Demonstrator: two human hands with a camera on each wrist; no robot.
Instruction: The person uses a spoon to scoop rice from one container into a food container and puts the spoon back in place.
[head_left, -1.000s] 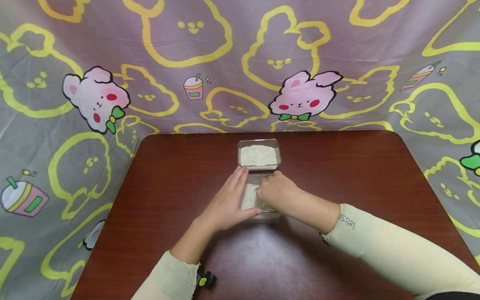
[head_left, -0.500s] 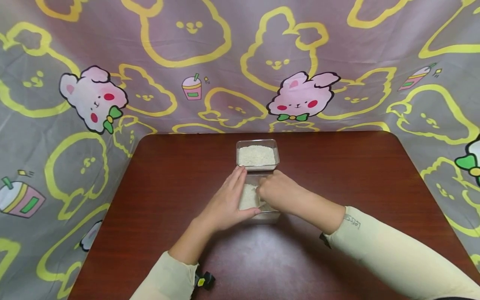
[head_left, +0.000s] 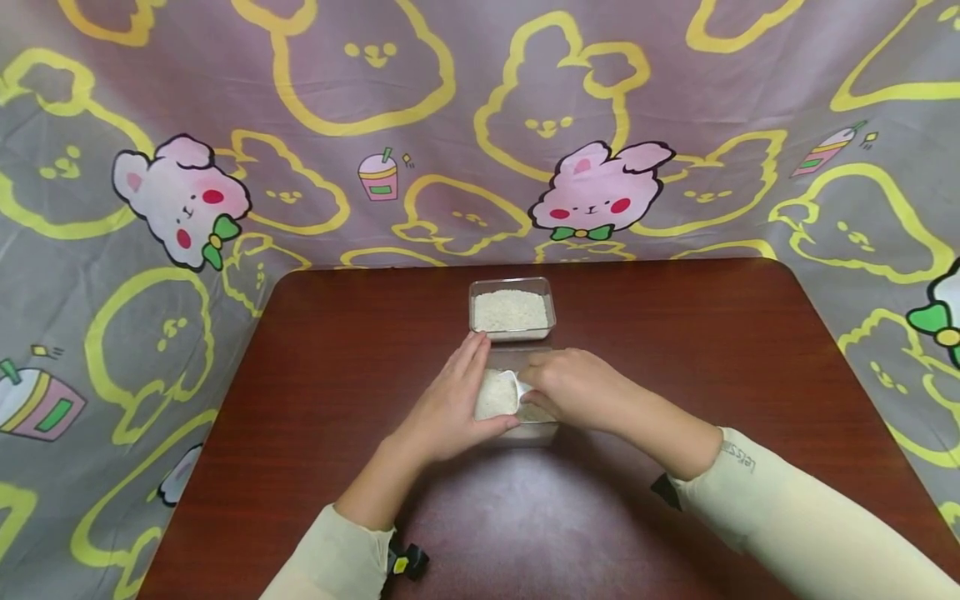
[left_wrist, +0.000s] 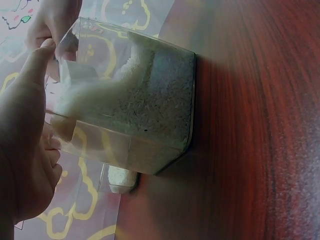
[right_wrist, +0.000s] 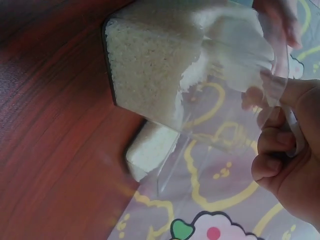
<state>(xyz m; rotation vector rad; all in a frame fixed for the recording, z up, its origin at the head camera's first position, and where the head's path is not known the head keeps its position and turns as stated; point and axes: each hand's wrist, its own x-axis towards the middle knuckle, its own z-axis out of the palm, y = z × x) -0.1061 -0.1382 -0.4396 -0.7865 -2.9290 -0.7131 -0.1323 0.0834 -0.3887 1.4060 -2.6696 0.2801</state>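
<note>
A clear container [head_left: 528, 434] of white rice [right_wrist: 145, 62] stands near the table's middle. My left hand [head_left: 444, 408] rests along its left side, fingers straight toward the far corner and thumb across the near rim. My right hand [head_left: 581, 387] grips the handle of a white scoop [head_left: 523, 388] inside the container, its fingers curled round the handle in the right wrist view. Rice fills the scoop's bowl in the head view. Through the clear wall, the left wrist view shows the scoop [left_wrist: 79, 73] above the sloping rice. My right hand partly covers the container's right side.
Just behind stands a second clear container [head_left: 513, 336], also holding white rice [head_left: 512, 309]. Both are on a dark red-brown wooden table [head_left: 360, 350]. A cartoon-printed cloth [head_left: 465, 92] hangs round the table's back and sides.
My right hand has shifted slightly right and its wrist has turned, bringing the white scoop and the rice in it into sight. The left hand stays on the container.
</note>
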